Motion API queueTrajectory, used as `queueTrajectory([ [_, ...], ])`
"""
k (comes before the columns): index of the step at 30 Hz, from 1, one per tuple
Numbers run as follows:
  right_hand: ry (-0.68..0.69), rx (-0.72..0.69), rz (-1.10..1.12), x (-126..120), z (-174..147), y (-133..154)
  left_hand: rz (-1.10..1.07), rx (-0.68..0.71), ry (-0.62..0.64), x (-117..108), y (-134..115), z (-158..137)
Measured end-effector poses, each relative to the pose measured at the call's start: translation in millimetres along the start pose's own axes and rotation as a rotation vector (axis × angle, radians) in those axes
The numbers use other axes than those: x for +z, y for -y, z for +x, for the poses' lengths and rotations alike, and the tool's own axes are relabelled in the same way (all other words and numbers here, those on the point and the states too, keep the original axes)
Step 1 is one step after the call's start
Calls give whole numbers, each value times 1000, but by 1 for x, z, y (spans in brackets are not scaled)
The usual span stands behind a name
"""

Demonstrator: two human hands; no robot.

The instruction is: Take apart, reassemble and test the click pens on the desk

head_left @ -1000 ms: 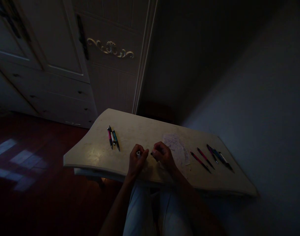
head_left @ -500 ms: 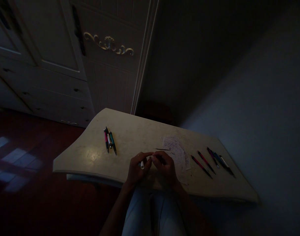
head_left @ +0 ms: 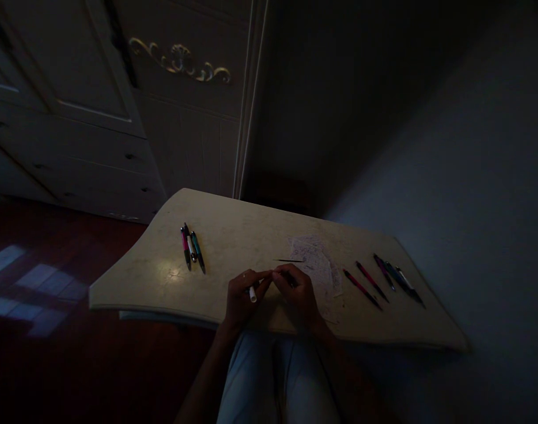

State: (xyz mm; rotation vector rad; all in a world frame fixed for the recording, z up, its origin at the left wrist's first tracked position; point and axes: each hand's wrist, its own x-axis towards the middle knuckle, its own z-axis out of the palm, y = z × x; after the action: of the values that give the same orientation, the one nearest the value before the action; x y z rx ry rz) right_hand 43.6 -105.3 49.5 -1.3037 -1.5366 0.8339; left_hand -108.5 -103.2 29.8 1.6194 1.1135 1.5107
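Over the front part of the table, my left hand (head_left: 239,297) is closed around a white pen barrel (head_left: 252,294), whose round end sticks out between the fingers. My right hand (head_left: 299,292) is closed too, its fingertips pinched together against the left fingertips. Whatever sits in that pinch is too small and dark to make out. Just beyond the hands lies a thin dark pen refill (head_left: 289,260), its right end by the scribbled paper (head_left: 317,263). That paper is partly hidden behind my right hand.
Several pens (head_left: 192,247) lie grouped on the left of the pale table (head_left: 233,224). More pens (head_left: 361,288), red, purple and dark, lie slanted on the right. A cabinet (head_left: 189,129) stands behind on the left, and a wall (head_left: 485,206) borders the right side.
The view has shifted slightly. Both hands stay together at the fingertips, with the white barrel still in the left one. The pens, refill and paper lie as before.
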Motion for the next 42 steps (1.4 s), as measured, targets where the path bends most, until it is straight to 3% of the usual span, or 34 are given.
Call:
queueTrajectory([
  [6, 127, 24, -40, -12, 9, -4, -46, -98, 20, 3, 2, 1],
  [11, 161, -60, -129, -31, 22, -9, -87, -195, 40, 5, -2, 2],
  [15, 134, -155, -410, -49, 45, -30, -83, -279, -39, 3, -2, 3],
  [19, 333, -171, -740, -62, 70, -43, -47, -310, -123, 1, 2, 3],
  [24, 605, -323, -1147, -61, 83, -27, -10, -333, -214, 3, 7, 2],
  [31, 698, -464, -1352, -48, 92, -10, -83, -322, -229, 1, 5, 5],
  [34, 667, -491, -1324, -51, 86, -5, -153, -366, -276, -1, -1, -3],
  [39, 394, -637, -1140, -60, 42, 16, -426, -517, -372, 1, -19, -38],
  [42, 291, -744, -964, -62, 11, 30, -546, -513, -336, 2, -36, -54],
])
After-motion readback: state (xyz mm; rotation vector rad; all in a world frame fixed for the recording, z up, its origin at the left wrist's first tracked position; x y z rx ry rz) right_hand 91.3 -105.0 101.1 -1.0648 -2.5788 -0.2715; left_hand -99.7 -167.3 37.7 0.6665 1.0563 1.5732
